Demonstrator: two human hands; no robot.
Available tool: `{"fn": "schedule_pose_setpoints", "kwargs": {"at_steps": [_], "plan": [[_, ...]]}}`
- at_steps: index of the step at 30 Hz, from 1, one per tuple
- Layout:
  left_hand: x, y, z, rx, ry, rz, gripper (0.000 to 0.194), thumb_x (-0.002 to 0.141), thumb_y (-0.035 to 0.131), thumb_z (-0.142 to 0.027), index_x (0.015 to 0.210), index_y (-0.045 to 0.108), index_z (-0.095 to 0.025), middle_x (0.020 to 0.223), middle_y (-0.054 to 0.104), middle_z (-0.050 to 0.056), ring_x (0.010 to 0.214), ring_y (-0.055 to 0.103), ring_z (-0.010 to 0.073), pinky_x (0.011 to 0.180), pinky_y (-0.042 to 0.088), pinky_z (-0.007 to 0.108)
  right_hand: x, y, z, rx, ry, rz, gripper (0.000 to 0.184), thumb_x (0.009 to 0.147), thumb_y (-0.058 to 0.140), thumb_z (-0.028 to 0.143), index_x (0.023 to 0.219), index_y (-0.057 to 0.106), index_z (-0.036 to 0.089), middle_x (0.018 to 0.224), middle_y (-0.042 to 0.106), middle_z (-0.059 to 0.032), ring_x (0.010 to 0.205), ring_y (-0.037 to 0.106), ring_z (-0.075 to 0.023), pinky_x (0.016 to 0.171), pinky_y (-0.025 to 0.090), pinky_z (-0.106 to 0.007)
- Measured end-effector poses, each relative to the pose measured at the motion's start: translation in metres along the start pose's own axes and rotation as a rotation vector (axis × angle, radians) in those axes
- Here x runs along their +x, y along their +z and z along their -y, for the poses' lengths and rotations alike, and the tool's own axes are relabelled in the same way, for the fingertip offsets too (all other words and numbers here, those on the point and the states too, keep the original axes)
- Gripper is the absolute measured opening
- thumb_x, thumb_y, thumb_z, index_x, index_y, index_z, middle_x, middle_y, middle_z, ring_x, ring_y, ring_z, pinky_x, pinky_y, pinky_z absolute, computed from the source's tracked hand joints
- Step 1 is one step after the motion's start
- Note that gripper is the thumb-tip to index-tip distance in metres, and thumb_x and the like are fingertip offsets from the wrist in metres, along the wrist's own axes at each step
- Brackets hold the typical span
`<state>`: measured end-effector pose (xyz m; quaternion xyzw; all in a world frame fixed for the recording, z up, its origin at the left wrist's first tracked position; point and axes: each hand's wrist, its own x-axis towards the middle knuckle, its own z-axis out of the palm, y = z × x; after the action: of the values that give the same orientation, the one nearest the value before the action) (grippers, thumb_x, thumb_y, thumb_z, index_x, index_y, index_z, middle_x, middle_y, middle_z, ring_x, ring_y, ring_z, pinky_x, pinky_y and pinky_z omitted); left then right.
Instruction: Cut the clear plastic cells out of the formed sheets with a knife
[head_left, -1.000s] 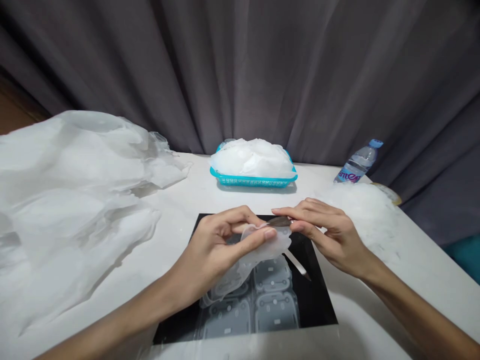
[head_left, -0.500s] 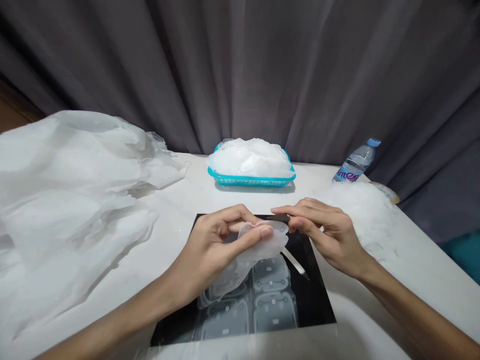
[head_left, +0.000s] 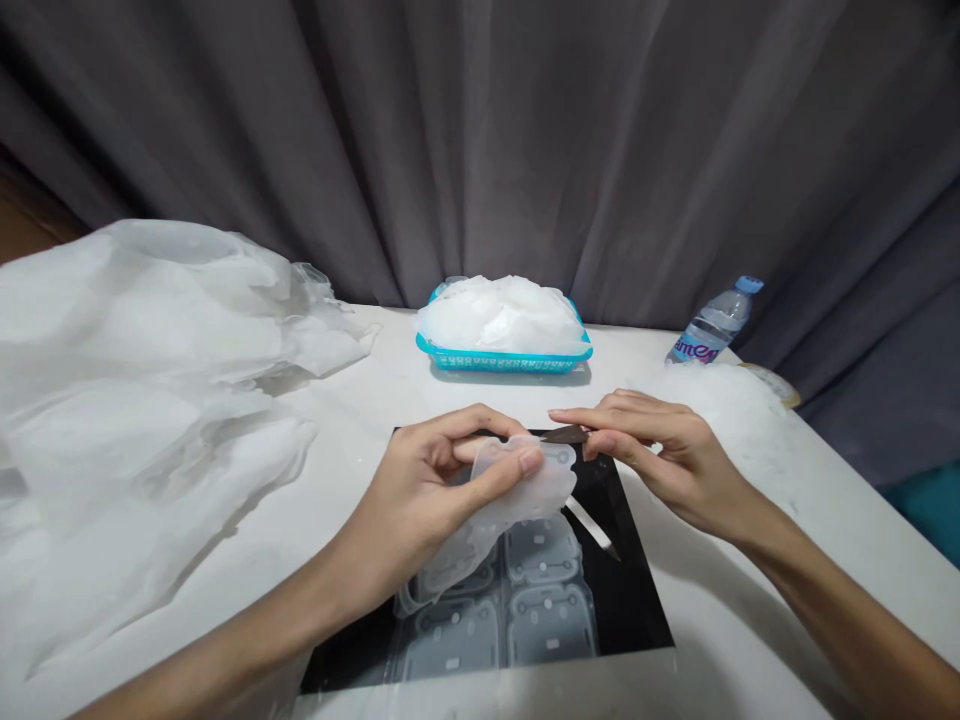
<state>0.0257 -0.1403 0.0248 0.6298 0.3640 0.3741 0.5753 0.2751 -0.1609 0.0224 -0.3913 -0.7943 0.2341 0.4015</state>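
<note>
Between its thumb and fingers my left hand (head_left: 457,480) pinches a thin translucent moulded sheet (head_left: 555,492) with a wavy edge; part of it hangs below the palm. My right hand (head_left: 660,450) grips a small dark pointed blade (head_left: 564,435), its handle mostly hidden by the fingers. The blade's tip lies at the sheet's upper edge, close to my left fingertips. Beneath both hands, a black board (head_left: 634,610) carries several translucent moulded pieces (head_left: 551,620). A white stick-like tool with a dark pointed tip (head_left: 591,528) rests there too.
A turquoise basket (head_left: 502,361) heaped with white translucent sheets stands at the back. Large crumpled white sheeting (head_left: 142,360) covers the table's left side. At the right are a labelled water bottle (head_left: 716,322) and a pile of white scraps (head_left: 724,415). A grey curtain (head_left: 480,150) hangs behind.
The blade drew slightly back from the sheet's edge half a second ago, and is now against it again. My left hand keeps its pinch, with the sheet turned slightly.
</note>
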Motion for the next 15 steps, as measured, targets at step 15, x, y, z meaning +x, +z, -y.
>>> {"fn": "schedule_pose_setpoints", "kwargs": {"at_steps": [15], "plan": [[-0.0015, 0.003, -0.0033, 0.086, 0.039, -0.082, 0.018, 0.086, 0.083, -0.035, 0.087, 0.081, -0.018, 0.073, 0.079, 0.0, 0.056, 0.069, 0.0124, 0.048, 0.05, 0.014, -0.0011, 0.0021, 0.0033, 0.014, 0.062, -0.009, 0.03, 0.108, 0.058, 0.034, 0.133, 0.074, 0.028, 0.084, 0.072, -0.0007, 0.083, 0.064, -0.017, 0.082, 0.05, -0.032]]}}
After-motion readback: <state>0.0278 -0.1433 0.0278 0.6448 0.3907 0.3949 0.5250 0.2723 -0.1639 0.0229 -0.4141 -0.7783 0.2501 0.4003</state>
